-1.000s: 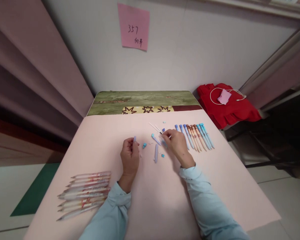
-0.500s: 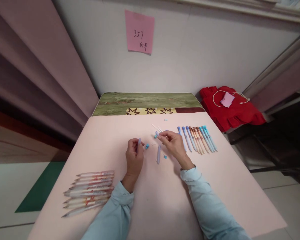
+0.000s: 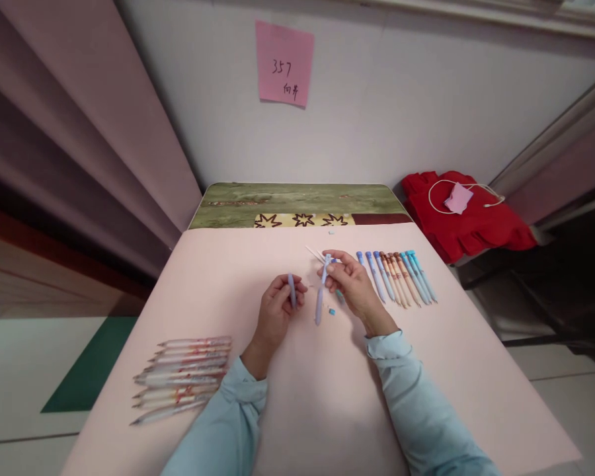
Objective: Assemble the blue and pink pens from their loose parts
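My left hand (image 3: 276,313) is closed round a short pale-blue pen barrel piece (image 3: 291,291), held upright above the pink table sheet (image 3: 297,396). My right hand (image 3: 353,284) pinches another pale-blue pen part (image 3: 326,264) by its upper end, a little right of the left hand. Below it another pale-blue pen barrel (image 3: 318,305) lies on the sheet, with a small blue cap piece (image 3: 332,311) beside it. Thin white refill rods (image 3: 313,252) lie just behind my right fingers.
A row of several blue and orange pens (image 3: 396,276) lies right of my right hand. Several clear pens (image 3: 183,377) lie at the sheet's left front. A green patterned cloth (image 3: 297,201) covers the far table end. A red cloth (image 3: 469,215) with a white cord sits at right.
My right hand picked a pale-blue pen part off the sheet and raised it. My left hand shifted right toward it, still holding its barrel piece. The camera drifted slightly.
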Demonstrator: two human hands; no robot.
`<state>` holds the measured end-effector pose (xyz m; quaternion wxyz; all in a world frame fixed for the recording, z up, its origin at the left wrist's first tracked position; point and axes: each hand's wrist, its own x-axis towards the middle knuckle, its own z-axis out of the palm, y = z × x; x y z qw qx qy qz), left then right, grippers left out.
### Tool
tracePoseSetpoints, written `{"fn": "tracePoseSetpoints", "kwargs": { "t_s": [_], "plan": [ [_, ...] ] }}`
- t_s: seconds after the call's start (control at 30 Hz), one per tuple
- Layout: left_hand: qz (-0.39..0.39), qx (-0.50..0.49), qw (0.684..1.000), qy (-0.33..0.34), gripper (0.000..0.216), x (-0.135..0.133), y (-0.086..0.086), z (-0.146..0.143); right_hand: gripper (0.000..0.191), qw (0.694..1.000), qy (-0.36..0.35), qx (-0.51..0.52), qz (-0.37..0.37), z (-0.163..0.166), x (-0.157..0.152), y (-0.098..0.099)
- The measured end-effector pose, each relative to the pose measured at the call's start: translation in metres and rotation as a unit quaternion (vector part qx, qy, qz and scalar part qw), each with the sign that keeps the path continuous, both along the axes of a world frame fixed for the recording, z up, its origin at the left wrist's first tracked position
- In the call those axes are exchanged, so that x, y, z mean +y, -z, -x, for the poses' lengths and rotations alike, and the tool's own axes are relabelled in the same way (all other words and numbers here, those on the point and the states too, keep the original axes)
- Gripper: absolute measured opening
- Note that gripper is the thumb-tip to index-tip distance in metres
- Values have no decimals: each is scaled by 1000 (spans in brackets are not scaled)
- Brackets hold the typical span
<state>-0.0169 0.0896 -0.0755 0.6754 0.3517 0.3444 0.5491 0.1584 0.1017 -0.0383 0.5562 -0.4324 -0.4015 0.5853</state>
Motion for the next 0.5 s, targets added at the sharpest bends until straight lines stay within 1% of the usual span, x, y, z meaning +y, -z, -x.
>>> {"fn": "tracePoseSetpoints", "kwargs": {
  "t_s": [0.13, 0.23, 0.37, 0.5],
  "plan": [
    [45, -46, 997, 34, 22, 0, -3, 1, 39, 997, 78, 11, 13, -13, 3, -4],
    [67, -48, 996, 41, 27, 0, -4, 2, 37, 992, 121, -18, 8, -27, 5, -5],
    [69, -36, 996, 31, 31, 1, -4, 3, 33, 986, 160, -50, 19, -48, 6, -7],
    [55, -32, 998, 3, 29, 2, -4, 3, 30, 977, 208, -40, 27, -60, 6, -9]
  ]
}}
